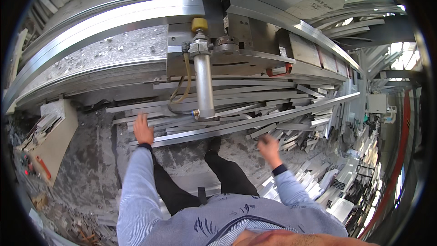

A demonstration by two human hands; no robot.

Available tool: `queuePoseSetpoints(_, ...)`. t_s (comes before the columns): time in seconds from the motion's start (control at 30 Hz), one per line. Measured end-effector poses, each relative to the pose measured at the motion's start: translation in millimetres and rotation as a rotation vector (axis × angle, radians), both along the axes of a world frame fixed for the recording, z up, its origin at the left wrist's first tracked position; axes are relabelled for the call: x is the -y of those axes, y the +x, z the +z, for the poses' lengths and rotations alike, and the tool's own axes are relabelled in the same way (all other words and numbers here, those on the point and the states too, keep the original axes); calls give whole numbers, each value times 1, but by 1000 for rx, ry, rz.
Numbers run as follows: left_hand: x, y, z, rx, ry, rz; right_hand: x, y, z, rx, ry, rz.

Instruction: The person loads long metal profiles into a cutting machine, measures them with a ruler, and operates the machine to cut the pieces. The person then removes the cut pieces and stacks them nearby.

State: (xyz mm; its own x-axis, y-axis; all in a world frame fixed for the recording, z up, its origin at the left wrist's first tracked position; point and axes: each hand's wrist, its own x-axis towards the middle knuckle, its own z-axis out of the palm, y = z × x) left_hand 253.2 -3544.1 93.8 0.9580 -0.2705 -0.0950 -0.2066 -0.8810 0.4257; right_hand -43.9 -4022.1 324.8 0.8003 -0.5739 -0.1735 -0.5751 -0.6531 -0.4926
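My left hand (143, 130) reaches forward with its fingers stretched out, over the left end of a long silver metal bar (218, 132). Whether it touches the bar I cannot tell. The bar slants across in front of my legs, rising to the right. Off to the right, my right hand (270, 150) is on the near side of the bar and apart from it. Its fingers are blurred, with something dark at their tips. Beyond the bar stands a cutting machine with a silver air cylinder (203, 82), a yellow cap (199, 24) and a thin hose (187, 82).
A long metal profile (109, 14) runs across the machine bed (132, 48), which is strewn with chips. Several loose metal bars (277, 102) lie piled below the machine. At left is a pale box (57, 146); at right, stacked offcuts (346, 180) and a red post (400, 146).
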Motion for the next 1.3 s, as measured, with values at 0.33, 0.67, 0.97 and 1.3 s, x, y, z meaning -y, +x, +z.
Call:
queuePoseSetpoints(0.33, -189, -464, 61, -1006, 257, 522, 75, 353, 208, 443, -489, 594)
queuePoseSetpoints(0.67, -104, -378, 77, -616, -315, 736, 11, 507, 202, 106, -1137, 923)
queuePoseSetpoints(0.97, -174, -407, 98, -682, -302, 887, 46, 456, 205, -118, -1139, 895)
queuePoseSetpoints(1.3, -319, -402, 61, -668, -275, 955, 54, 471, 193, -292, -1013, 764)
